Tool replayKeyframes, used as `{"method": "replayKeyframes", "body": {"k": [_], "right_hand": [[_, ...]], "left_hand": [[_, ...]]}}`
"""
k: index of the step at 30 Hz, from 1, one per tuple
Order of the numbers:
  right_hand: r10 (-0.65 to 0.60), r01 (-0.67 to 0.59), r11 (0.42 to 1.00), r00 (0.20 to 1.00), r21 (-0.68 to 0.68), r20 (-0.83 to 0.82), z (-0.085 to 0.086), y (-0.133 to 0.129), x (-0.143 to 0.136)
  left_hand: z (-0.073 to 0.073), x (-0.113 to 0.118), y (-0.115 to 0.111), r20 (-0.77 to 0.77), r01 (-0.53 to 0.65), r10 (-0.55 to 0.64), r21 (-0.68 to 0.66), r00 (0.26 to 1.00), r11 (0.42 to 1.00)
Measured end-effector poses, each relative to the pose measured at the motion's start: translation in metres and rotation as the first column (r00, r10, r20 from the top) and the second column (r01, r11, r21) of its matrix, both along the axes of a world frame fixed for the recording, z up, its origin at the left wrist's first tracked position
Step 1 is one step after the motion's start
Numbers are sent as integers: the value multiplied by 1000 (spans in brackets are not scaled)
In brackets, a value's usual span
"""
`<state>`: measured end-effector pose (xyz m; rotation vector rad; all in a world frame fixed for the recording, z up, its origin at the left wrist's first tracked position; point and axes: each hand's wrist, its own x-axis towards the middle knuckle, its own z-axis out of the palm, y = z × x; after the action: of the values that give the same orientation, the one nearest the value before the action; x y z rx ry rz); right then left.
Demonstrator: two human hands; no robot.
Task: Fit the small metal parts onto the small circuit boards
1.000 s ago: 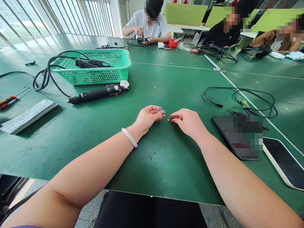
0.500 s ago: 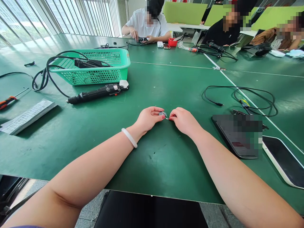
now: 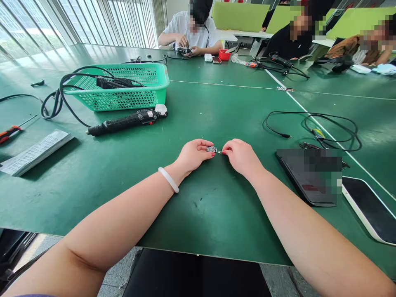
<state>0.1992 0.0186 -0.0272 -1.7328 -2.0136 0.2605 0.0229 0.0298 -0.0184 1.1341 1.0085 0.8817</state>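
Near the middle of the green table, my left hand holds a small circuit board between thumb and fingers. My right hand is just to the right, its thumb and forefinger pinched on a tiny light-coloured piece. That piece points at the board's right edge, with a narrow gap between them. It is too small to tell what it is.
A green basket with black cables stands at the back left, a black electric screwdriver before it. Papers and an orange-handled screwdriver lie left. Right are a cable, a black device and a phone. People sit opposite.
The tiny piece in my right hand has shifted slightly up and right. The board is tilted a little differently in my left hand. Across the table, a person's hand has moved over a dark object.
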Motion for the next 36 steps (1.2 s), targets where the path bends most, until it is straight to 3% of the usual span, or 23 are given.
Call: {"method": "replayKeyframes", "body": {"k": [3, 8, 13, 31, 36], "right_hand": [[-31, 38, 991, 998, 127, -59, 7, -7, -3], [66, -43, 969, 994, 242, -86, 14, -17, -16], [107, -92, 969, 993, 231, -54, 9, -17, -23], [101, -78, 967, 991, 241, -83, 13, -20, -21], [108, -95, 985, 990, 141, -90, 12, -19, -18]], "left_hand": [[-1, 1, 0, -22, 15, -15, 11, 1000, 1000], [0, 3, -1, -68, 30, -27, 37, 997, 999], [0, 4, -2, -66, 36, -32, 58, 997, 998], [1, 2, -2, -114, 32, -24, 70, 993, 997], [-3, 1, 0, -64, 2, 4, 99, 998, 995]]}}
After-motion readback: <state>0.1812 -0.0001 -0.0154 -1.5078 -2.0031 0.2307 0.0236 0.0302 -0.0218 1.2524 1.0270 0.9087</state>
